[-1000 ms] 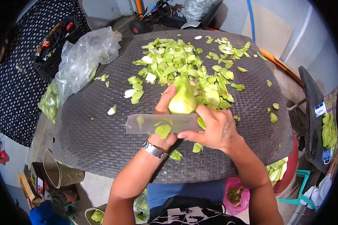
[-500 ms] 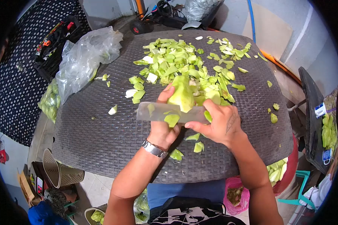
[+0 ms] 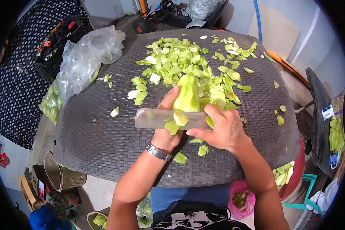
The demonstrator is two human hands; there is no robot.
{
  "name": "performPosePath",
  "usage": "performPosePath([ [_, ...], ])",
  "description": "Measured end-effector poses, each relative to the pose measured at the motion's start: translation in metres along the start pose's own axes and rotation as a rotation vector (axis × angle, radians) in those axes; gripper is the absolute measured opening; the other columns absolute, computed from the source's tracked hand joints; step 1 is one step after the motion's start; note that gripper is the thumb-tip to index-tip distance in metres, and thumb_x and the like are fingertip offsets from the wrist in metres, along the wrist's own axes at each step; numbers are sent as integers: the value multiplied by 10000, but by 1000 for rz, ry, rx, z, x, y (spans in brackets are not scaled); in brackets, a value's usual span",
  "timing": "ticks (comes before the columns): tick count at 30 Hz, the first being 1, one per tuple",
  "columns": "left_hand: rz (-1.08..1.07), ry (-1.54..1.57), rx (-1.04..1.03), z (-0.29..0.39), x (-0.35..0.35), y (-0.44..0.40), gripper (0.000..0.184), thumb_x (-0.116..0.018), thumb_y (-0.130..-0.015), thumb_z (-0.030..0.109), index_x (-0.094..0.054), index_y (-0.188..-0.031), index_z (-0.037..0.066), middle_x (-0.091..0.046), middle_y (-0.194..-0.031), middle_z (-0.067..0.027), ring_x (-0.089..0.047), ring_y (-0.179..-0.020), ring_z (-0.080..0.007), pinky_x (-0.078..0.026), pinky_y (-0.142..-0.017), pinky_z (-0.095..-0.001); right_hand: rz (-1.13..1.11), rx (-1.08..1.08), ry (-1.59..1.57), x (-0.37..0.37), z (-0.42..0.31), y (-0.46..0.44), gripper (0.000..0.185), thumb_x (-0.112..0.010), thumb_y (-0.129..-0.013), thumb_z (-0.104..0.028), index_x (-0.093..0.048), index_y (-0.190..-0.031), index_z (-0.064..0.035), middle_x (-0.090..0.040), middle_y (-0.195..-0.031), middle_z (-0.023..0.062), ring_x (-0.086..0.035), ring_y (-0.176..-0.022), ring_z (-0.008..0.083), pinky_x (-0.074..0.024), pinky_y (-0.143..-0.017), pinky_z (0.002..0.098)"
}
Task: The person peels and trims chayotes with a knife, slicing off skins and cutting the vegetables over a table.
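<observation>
From my remote seat I look first at the left hand (image 3: 168, 135). It is gripping the pale green vegetable (image 3: 186, 94), with its thumb along the left side; its other fingers are hidden from me. The vegetable lies just ahead of this hand, and its long axis points away from the person, the narrower end farther out and the broad end toward the knife (image 3: 151, 120).

The right hand (image 3: 228, 126) is closed around the handle side of the knife, just to the right of the broad end. So the left hand is the nearer one, for it touches the vegetable. The relation I judge most important is this crossing: the blade lies across the long axis, in front of the left palm. Whether its edge touches the vegetable, I cannot tell.

On the blade, between the two hands, rest a pale slice (image 3: 181, 118) and a green peel piece (image 3: 171, 128). Beyond both hands, the heap of peelings (image 3: 176, 57) spreads on the woven table (image 3: 99, 149). Farther out, to the left of the left hand, lies a clear plastic bag (image 3: 90, 57).
</observation>
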State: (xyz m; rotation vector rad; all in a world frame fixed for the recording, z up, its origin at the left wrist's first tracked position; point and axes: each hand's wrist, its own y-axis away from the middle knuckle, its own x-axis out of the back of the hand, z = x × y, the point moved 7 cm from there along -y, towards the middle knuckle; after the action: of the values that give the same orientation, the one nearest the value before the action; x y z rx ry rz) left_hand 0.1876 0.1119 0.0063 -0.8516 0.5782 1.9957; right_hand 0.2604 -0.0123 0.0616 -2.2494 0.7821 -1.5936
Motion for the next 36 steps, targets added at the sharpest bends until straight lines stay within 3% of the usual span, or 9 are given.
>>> performPosePath([
  [7, 1, -39, 30, 1, 0, 0, 527, -563, -1044, 448, -613, -1389, 53, -716, -1263, -129, -714, -1106, -257, -563, -1002, -429, 44, 40, -2, 3, 1, -1, 695, -821, -765, -691, -630, -843, -28, -687, -648, 140, -726, -611, 347, -576, -580, 449],
  [10, 72, -41, -6, 5, -1, 3, 526, -593, -1034, 433, -612, -1382, 40, -709, -1274, -124, -700, -1128, -247, -553, -1001, -414, 16, -71, -23, 6, 18, -4, 673, -832, -769, -669, -629, -822, -29, -688, -657, 143, -722, -608, 342, -571, -571, 443],
  [17, 38, -30, 8, 3, -1, 3, 513, -626, -1025, 413, -614, -1370, 33, -699, -1284, -120, -683, -1163, -233, -553, -999, -388, 84, 14, 31, 13, 11, -5, 648, -838, -773, -646, -623, -824, -37, -671, -636, 137, -713, -596, 341, -563, -561, 442],
  [21, 185, -130, -45, 2, 5, 8, 464, -500, -1070, 366, -584, -1360, 14, -704, -1242, -126, -712, -1103, -273, -631, -871, -471, 34, -147, 56, 9, 43, -4, 625, -826, -794, -633, -625, -836, -43, -661, -629, 145, -710, -605, 365, -562, -573, 465],
  [24, 103, -181, 1, 10, -2, 8, 448, -436, -1088, 344, -567, -1379, 29, -696, -1256, -147, -725, -1074, -293, -637, -858, -506, 2, -194, 0, 13, 55, -7, 626, -824, -797, -634, -624, -827, -42, -657, -627, 141, -709, -607, 367, -561, -574, 467],
  [28, 185, -152, -30, -3, 10, 1, 483, -451, -1077, 384, -558, -1390, 33, -693, -1261, -159, -722, -1088, -307, -638, -861, -505, 70, 16, -40, 12, 19, -6, 624, -774, -847, -649, -623, -820, -44, -659, -635, 146, -707, -607, 375, -565, -581, 469],
  [30, 254, -79, -41, -6, 12, 7, 498, -468, -1072, 398, -555, -1395, 29, -699, -1250, -160, -722, -1091, -308, -632, -889, -484, 57, -80, 16, 10, 34, -6, 619, -748, -870, -655, -621, -817, -51, -658, -643, 155, -708, -611, 380, -558, -573, 473],
  [32, 94, -115, 66, -4, 0, 6, 533, -500, -1065, 427, -559, -1403, 20, -716, -1218, -165, -731, -1058, -327, -622, -899, -481, 11, -222, 61, 18, 63, -6, 617, -747, -871, -653, -619, -817, -53, -661, -653, 164, -706, -612, 389, -549, -560, 482],
  [36, 43, -111, 82, 2, -13, 6, 507, -553, -1053, 430, -606, -1357, 27, -714, -1225, -165, -743, -1009, -335, -629, -851, -494, -30, -488, 40, 26, 107, -4, 652, -707, -908, -645, -640, -818, -3, -669, -690, 222, -690, -689, 404, -538, -702, 502],
])
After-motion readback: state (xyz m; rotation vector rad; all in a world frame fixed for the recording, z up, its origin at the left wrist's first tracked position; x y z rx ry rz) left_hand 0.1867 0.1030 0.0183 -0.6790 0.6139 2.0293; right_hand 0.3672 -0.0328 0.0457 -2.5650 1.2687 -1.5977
